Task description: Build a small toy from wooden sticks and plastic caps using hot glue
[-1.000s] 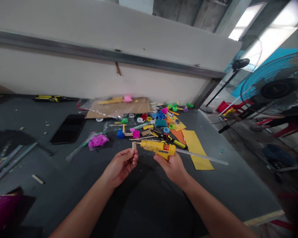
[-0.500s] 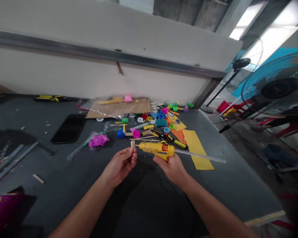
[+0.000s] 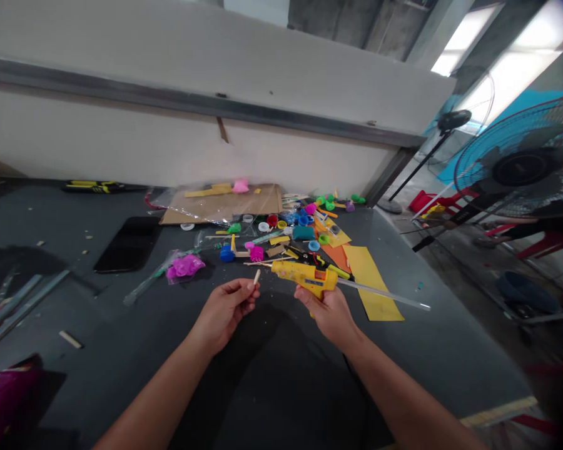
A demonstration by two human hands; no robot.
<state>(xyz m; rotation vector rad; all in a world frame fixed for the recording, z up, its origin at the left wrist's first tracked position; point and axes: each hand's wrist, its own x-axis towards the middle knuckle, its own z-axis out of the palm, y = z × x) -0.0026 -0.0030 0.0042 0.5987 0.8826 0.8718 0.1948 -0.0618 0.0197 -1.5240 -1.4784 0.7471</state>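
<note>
A short pale wooden piece (image 3: 257, 277) is pinched between the thumb and fingers of my left hand (image 3: 228, 311), its end pointing up. My right hand (image 3: 328, 312) is wrapped round the handle of a yellow glue gun (image 3: 300, 275), with a long clear glue stick (image 3: 389, 297) out of its back. The gun's nozzle points left, just above and right of the wooden piece, with a small gap between them. Beyond the hands lies a small wooden assembly with a blue wheel (image 3: 226, 253) and a pink wheel (image 3: 256, 253).
Coloured caps, sticks and yellow sheets (image 3: 375, 284) lie across the middle of the dark table (image 3: 145, 337). A phone (image 3: 127, 244) and a bagged purple lump (image 3: 185, 267) are at the left. Cardboard (image 3: 220, 209) rests by the wall; a fan (image 3: 520, 169) stands right.
The glue gun has moved slightly right and up, away from the wooden piece. My left hand has turned the piece, which now shows a narrower side and tilts right.
</note>
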